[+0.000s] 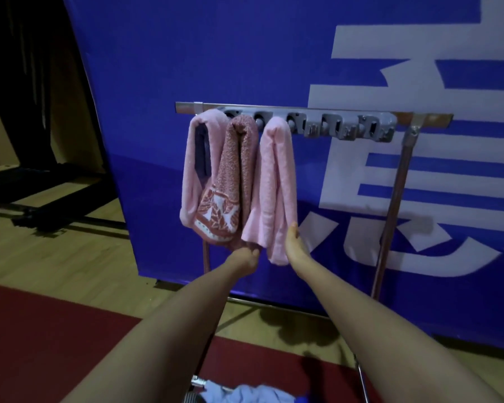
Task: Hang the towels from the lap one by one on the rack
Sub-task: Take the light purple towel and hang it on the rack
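Blue towel (245, 394) nearest, left hand (245, 258) pinching pink towel's (277, 175) hem, right hand (293, 245) against it, grip unclear

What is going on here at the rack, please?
A person is hanging towels on a metal rack. Three hang there: a pink towel, a patterned towel and a second pink towel. The left hand pinches that last towel's lower edge while the right hand touches its side. A blue cloth lies at the view's bottom.
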`<state>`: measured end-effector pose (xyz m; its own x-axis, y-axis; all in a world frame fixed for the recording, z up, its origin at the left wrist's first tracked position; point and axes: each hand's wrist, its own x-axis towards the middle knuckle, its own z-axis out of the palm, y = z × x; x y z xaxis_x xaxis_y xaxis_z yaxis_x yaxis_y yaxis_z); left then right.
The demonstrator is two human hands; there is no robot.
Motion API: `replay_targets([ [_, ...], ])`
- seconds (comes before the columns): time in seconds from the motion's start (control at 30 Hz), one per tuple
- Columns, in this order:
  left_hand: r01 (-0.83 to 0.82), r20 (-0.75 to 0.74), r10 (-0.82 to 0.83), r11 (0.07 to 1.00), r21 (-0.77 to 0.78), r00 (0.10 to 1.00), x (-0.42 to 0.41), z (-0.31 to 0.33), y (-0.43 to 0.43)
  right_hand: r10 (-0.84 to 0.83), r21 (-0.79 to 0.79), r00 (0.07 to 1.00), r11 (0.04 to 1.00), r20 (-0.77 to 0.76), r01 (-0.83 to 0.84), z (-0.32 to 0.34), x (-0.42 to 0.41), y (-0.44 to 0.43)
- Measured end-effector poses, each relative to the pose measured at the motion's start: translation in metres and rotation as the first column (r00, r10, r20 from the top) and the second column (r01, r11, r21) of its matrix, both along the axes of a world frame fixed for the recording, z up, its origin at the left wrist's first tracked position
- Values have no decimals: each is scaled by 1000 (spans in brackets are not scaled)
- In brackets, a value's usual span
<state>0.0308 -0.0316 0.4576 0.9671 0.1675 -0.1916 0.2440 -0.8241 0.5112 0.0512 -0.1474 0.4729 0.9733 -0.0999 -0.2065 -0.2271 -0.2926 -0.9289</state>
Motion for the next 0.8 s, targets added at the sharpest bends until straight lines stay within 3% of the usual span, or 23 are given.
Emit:
replay_targets([
  [0.07,-32,121,36,999,-37,992,-12,-13,0,48,-58,998,997,49,-45,-15,-15,1],
  [0.27,-40,93,47,996,-76,995,-37,-61,2,153,-211,988,967,34,-143,-74,-50,2],
  [0.43,2,-28,-4,997,-79,1000,-59,-138,5,198,-245,977,946,-78,-211,-154,-70,-7],
  [0.6,77,-241,-72,997,10,968,-71,-217,15,262,-315,943,895,-206,-317,-236,-80,-13],
  [0.8,144,-357,-114,988,59,927,-65,-303,24,319,-315,888,850,-332,-423,-312,-69,-19],
])
